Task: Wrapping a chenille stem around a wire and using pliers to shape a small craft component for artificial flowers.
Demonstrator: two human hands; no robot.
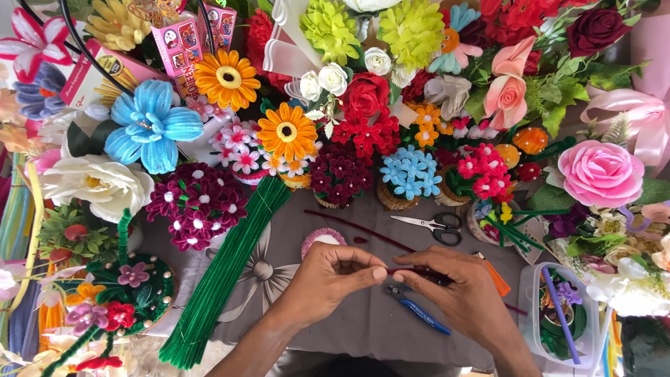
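My left hand [331, 274] and my right hand [457, 290] meet over a grey cloth [363, 321], fingertips pinched together on a thin dark red pipe cleaner [401, 269]. Another long dark red pipe cleaner [363, 229] lies on the cloth just beyond my hands. Blue-handled pliers [419, 312] rest under my right hand. A small pink fuzzy ring [322, 237] sits behind my left hand.
A bundle of green pipe cleaners [223, 279] lies at the left. Black-handled scissors [433, 225] lie ahead. Many pipe-cleaner flowers crowd the back and sides, including a blue flower [150, 129] and a pink rose [600, 173]. A clear tub [562, 314] stands right.
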